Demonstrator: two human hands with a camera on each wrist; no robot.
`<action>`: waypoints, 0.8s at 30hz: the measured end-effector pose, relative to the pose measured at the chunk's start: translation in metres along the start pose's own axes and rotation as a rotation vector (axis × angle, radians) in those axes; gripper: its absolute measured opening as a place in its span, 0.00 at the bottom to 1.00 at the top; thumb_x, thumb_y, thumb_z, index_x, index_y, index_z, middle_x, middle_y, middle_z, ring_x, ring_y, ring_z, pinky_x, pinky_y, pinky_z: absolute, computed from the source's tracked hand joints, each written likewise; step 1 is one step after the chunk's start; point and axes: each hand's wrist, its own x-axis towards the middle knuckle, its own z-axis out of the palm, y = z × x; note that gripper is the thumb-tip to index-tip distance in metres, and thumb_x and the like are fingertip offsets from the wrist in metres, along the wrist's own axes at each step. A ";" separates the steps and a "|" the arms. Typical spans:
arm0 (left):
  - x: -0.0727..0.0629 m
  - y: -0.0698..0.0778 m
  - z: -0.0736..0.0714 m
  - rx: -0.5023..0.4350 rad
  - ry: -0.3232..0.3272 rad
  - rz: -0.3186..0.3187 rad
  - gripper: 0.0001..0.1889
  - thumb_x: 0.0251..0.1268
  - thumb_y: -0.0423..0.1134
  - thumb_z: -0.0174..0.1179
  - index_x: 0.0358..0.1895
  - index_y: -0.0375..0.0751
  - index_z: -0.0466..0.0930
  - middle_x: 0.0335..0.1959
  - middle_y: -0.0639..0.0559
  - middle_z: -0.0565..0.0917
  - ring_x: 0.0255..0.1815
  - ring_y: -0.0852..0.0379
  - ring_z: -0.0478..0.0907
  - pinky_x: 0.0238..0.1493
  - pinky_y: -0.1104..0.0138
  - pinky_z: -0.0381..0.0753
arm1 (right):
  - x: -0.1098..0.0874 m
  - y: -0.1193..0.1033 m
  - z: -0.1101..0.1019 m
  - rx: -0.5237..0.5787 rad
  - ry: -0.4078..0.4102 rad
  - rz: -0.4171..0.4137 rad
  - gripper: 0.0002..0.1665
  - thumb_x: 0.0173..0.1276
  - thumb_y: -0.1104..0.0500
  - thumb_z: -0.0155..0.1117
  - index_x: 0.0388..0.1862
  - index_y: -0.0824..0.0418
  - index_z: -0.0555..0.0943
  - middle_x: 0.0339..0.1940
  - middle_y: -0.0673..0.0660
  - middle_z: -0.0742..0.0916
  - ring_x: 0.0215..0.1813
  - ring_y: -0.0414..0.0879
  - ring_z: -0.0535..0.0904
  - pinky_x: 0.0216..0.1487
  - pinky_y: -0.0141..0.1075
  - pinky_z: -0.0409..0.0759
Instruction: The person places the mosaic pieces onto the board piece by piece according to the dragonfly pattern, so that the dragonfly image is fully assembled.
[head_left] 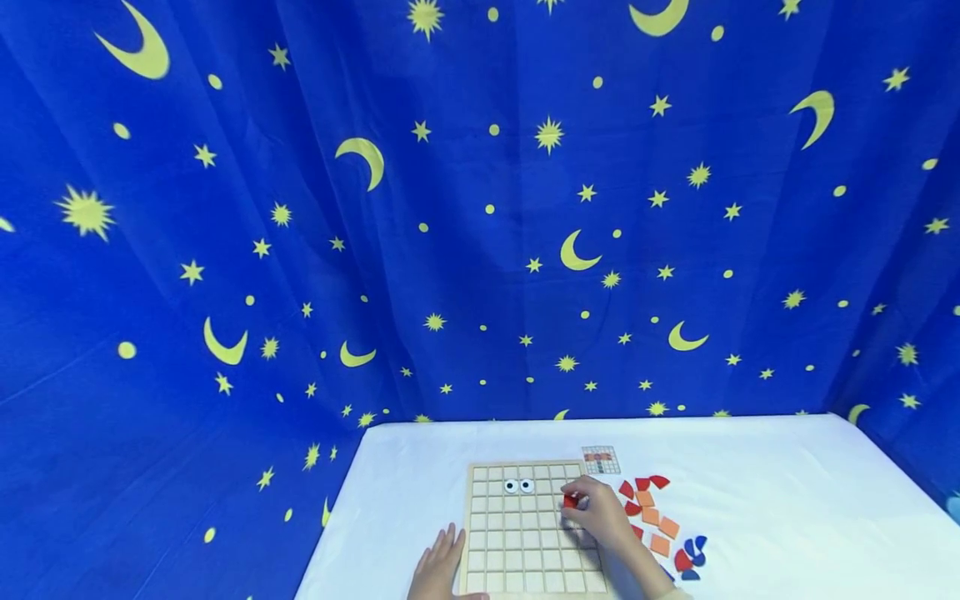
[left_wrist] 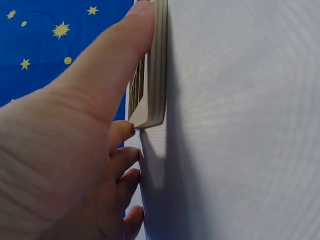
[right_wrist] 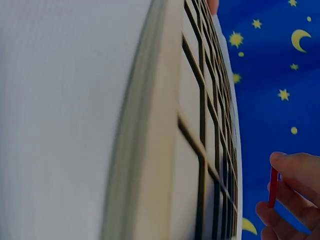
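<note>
A light wooden grid board (head_left: 513, 540) lies on the white table. Flat beside its left edge rests my left hand (head_left: 437, 569), fingers spread on the cloth, while the thumb (left_wrist: 122, 47) touches the near edge of the board. My right hand (head_left: 603, 515) pinches a small red tile (head_left: 571, 502) over the right part of the grid. In the right wrist view, that thin red tile (right_wrist: 273, 187) stands on edge between thumb and fingers, above the board's surface. Two round eye pieces (head_left: 519, 486), white with dark centres, sit side by side in upper cells.
Right of the board lie loose red quarter-round pieces (head_left: 659, 482), several orange squares (head_left: 660, 546) and blue curved pieces (head_left: 700, 559). A small printed card (head_left: 602, 460) with a grid picture lies at the board's top right corner. Blue star-and-moon curtains (head_left: 480, 275) surround the table.
</note>
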 end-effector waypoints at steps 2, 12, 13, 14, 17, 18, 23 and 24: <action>-0.001 0.002 -0.002 -0.008 0.001 0.001 0.55 0.46 0.64 0.68 0.69 0.25 0.58 0.70 0.24 0.58 0.70 0.23 0.52 0.65 0.31 0.52 | 0.001 -0.002 0.005 0.011 -0.026 -0.005 0.15 0.49 0.67 0.74 0.38 0.66 0.85 0.32 0.52 0.86 0.32 0.37 0.81 0.33 0.27 0.80; -0.004 0.010 -0.005 -0.037 0.006 -0.012 0.55 0.44 0.60 0.71 0.68 0.24 0.58 0.70 0.23 0.56 0.71 0.23 0.50 0.66 0.30 0.50 | 0.005 -0.015 0.025 -0.010 -0.083 0.001 0.16 0.48 0.66 0.74 0.38 0.64 0.85 0.33 0.51 0.86 0.32 0.38 0.81 0.33 0.27 0.81; -0.004 0.010 -0.005 -0.033 0.008 -0.013 0.55 0.44 0.60 0.71 0.68 0.24 0.58 0.71 0.23 0.56 0.71 0.23 0.50 0.66 0.30 0.50 | 0.004 -0.016 0.027 -0.019 -0.090 0.002 0.16 0.48 0.66 0.74 0.38 0.64 0.85 0.33 0.51 0.86 0.32 0.38 0.81 0.34 0.27 0.81; -0.003 0.010 -0.005 -0.030 0.009 -0.014 0.55 0.43 0.59 0.71 0.68 0.24 0.58 0.71 0.23 0.57 0.71 0.23 0.50 0.66 0.30 0.50 | 0.004 -0.017 0.028 -0.026 -0.096 0.003 0.16 0.48 0.65 0.74 0.39 0.64 0.85 0.34 0.51 0.86 0.33 0.38 0.81 0.34 0.27 0.81; -0.003 0.010 -0.005 -0.034 0.005 -0.017 0.55 0.44 0.59 0.71 0.68 0.24 0.58 0.71 0.23 0.56 0.71 0.23 0.50 0.66 0.30 0.49 | 0.003 -0.020 0.032 -0.045 -0.106 0.005 0.17 0.47 0.64 0.75 0.39 0.63 0.85 0.34 0.50 0.86 0.34 0.38 0.81 0.35 0.28 0.80; -0.003 0.010 -0.005 -0.035 0.003 -0.018 0.55 0.44 0.59 0.71 0.68 0.24 0.58 0.71 0.24 0.56 0.71 0.23 0.49 0.66 0.30 0.49 | 0.003 -0.020 0.033 -0.059 -0.107 0.005 0.17 0.47 0.63 0.75 0.39 0.62 0.85 0.34 0.49 0.86 0.34 0.37 0.80 0.36 0.28 0.79; -0.003 0.009 -0.005 -0.036 0.007 -0.012 0.55 0.43 0.59 0.71 0.68 0.24 0.58 0.71 0.24 0.57 0.71 0.23 0.50 0.66 0.31 0.50 | 0.003 -0.022 0.038 -0.086 -0.108 -0.009 0.17 0.46 0.63 0.76 0.39 0.61 0.85 0.34 0.48 0.87 0.35 0.39 0.80 0.37 0.30 0.78; -0.003 0.009 -0.004 -0.032 0.011 -0.007 0.55 0.43 0.59 0.71 0.68 0.24 0.59 0.70 0.24 0.57 0.71 0.23 0.51 0.66 0.31 0.51 | 0.004 -0.022 0.039 -0.088 -0.112 -0.008 0.17 0.46 0.63 0.76 0.39 0.61 0.85 0.34 0.48 0.87 0.35 0.39 0.80 0.38 0.30 0.79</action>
